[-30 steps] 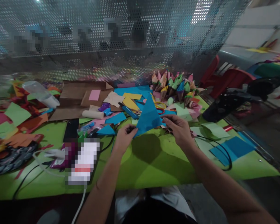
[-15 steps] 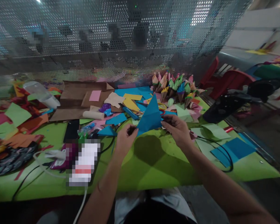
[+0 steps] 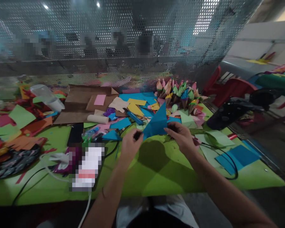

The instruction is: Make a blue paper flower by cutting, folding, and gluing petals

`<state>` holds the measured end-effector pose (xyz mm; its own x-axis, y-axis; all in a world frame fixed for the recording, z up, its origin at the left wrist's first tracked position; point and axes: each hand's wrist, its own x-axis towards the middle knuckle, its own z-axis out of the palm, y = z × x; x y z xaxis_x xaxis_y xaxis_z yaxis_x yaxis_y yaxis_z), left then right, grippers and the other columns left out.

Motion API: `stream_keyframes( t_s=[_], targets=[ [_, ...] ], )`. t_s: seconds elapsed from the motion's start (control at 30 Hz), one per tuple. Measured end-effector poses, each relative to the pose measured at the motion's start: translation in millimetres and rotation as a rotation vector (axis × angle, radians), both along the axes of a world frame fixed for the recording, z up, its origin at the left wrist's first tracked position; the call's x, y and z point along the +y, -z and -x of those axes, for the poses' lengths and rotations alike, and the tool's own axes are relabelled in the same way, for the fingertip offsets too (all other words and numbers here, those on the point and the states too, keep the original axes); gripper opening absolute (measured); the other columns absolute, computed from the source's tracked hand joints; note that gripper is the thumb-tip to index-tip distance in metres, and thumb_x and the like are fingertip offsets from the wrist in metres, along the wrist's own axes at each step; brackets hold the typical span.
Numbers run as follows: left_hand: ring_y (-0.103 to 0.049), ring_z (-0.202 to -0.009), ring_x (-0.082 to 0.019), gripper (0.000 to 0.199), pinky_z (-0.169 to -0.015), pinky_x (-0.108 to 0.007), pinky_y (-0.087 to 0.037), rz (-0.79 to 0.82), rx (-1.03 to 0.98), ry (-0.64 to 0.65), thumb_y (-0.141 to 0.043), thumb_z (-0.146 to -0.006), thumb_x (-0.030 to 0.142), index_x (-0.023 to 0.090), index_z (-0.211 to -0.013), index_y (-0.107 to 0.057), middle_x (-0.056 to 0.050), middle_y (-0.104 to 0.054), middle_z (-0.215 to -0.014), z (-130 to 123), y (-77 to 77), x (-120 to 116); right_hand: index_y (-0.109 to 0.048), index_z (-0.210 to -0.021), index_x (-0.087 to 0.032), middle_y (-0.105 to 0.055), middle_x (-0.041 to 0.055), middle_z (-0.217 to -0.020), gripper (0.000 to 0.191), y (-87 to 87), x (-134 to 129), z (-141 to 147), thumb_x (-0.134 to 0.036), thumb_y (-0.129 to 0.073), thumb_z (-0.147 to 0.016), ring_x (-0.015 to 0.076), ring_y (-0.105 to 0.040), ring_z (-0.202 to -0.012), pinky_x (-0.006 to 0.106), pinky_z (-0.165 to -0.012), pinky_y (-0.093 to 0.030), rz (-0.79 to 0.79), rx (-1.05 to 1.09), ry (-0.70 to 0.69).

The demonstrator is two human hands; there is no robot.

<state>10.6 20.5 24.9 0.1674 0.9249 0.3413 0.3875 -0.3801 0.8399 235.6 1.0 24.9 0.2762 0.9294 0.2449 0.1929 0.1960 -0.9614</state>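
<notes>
A blue sheet of paper (image 3: 156, 123), folded into a triangle, is held up over the green table with its point upward. My left hand (image 3: 131, 142) pinches its lower left corner between thumb and fingers. At the lower right corner, my right hand (image 3: 180, 134) grips the paper with thumb and curled fingers. The triangle's shadow falls on the green table cover (image 3: 154, 177) below. Just behind it lie a blue cutter-like tool (image 3: 134, 117) and yellow paper scraps (image 3: 136, 107).
Paper ice-cream cones (image 3: 178, 91) stand at the back right. Blue paper (image 3: 237, 158) and pale green sheets lie on the right, crossed by a black cable. On the left are a phone with a blurred screen (image 3: 89, 166), a dark phone (image 3: 75, 134) and brown paper (image 3: 78, 101).
The view has shifted slightly, so the table things appear a little lower and further right. Both hands keep hold of the blue triangle, which looks slightly more tilted to the right.
</notes>
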Motion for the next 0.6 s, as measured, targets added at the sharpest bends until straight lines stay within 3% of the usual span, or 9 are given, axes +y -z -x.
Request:
stream_keyframes(
  t_s=[0.13,0.33,0.43,0.6],
  targets=[
    [-0.063,-0.075,-0.016,0.007,-0.068,-0.026,-0.047,-0.078,0.082,0.004,-0.06,-0.086,0.02,0.019,-0.082,-0.065,-0.002,-0.07,-0.08,0.7,1.8,0.2,-0.073,-0.088,-0.021,-0.071,0.0018,-0.079,0.039,-3.3,0.2,5.7,-0.053,-0.082,-0.067,0.0167,-0.06,-0.066,0.029,-0.06,-0.047,0.137,0.194,-0.144],
    [-0.069,-0.088,-0.02,0.012,-0.078,-0.031,-0.052,-0.126,0.123,-0.042,-0.062,-0.087,0.015,0.02,-0.095,-0.071,-0.006,-0.075,-0.095,-0.3,5.9,3.1,-0.074,-0.073,-0.019,-0.073,0.0028,-0.078,0.041,-12.4,0.0,23.6,-0.052,-0.088,-0.055,0.0178,-0.062,-0.069,0.032,-0.068,-0.05,0.213,0.196,-0.201],
    [-0.069,-0.09,-0.022,0.012,-0.081,-0.034,-0.053,-0.124,0.171,-0.06,-0.062,-0.089,0.015,0.02,-0.095,-0.072,-0.007,-0.075,-0.096,-1.4,4.5,2.0,-0.073,-0.071,-0.017,-0.072,0.0027,-0.075,0.044,-19.8,0.8,33.3,-0.05,-0.092,-0.048,0.0168,-0.06,-0.064,0.031,-0.063,-0.049,0.275,0.178,-0.266],
    [-0.067,-0.095,-0.024,0.016,-0.083,-0.035,-0.052,-0.131,0.26,-0.102,-0.063,-0.088,0.012,0.02,-0.096,-0.074,-0.009,-0.074,-0.097,-1.4,2.5,-0.6,-0.06,-0.054,-0.02,-0.059,-0.0019,-0.054,0.046,-32.9,1.2,51.4,-0.052,-0.092,-0.047,0.0133,-0.05,-0.052,0.029,-0.052,-0.043,0.275,0.175,-0.181]
  ],
)
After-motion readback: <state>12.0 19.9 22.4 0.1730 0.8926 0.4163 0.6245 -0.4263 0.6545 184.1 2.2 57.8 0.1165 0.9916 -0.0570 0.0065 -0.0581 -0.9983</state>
